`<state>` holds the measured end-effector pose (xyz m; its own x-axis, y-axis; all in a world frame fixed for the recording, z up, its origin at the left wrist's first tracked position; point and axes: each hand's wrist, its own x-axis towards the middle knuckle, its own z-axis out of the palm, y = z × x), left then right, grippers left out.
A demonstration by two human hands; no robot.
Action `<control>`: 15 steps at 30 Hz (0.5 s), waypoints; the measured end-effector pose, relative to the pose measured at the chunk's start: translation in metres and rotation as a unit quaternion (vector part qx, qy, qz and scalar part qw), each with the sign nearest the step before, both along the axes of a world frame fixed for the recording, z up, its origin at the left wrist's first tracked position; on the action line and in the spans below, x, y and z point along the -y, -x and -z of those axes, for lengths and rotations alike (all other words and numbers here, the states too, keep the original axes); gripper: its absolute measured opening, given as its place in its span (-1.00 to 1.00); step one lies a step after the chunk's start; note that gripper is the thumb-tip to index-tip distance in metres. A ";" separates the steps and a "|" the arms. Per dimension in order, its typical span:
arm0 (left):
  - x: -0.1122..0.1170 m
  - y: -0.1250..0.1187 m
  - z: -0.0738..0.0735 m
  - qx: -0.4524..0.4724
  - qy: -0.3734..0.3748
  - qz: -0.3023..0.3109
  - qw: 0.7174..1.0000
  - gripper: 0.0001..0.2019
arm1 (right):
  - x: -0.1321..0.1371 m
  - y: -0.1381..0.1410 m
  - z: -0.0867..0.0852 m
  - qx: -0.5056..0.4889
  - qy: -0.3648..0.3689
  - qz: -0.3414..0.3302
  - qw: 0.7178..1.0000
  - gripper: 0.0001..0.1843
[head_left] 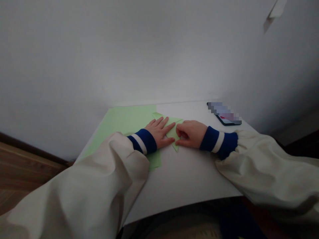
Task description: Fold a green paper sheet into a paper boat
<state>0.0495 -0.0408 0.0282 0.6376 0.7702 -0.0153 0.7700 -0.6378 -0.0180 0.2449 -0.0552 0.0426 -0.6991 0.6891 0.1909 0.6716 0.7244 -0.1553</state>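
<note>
A small folded piece of light green paper lies on the white table. My left hand lies flat on it with fingers stretched out, pressing it down. My right hand sits just to the right, fingers curled, pinching the paper's right edge between thumb and fingers. Both wrists show blue and white cuffs under cream sleeves.
A stack of larger light green sheets lies on the table's left part, partly under my left arm. A phone lies at the far right near the white wall. Wooden floor shows at the left.
</note>
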 end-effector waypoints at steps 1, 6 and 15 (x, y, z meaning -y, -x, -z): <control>0.000 0.000 0.000 0.001 0.001 0.001 1.000 -0.30 | 0.001 0.001 0.000 0.005 0.004 -0.005 1.000 -0.70; -0.003 0.000 0.001 0.005 0.001 0.001 1.000 -0.30 | 0.006 0.004 0.000 0.000 0.033 -0.040 0.999 -0.59; 0.000 0.000 -0.003 -0.003 0.003 0.000 1.000 -0.30 | 0.002 0.005 0.002 -0.036 0.060 0.011 0.997 -0.47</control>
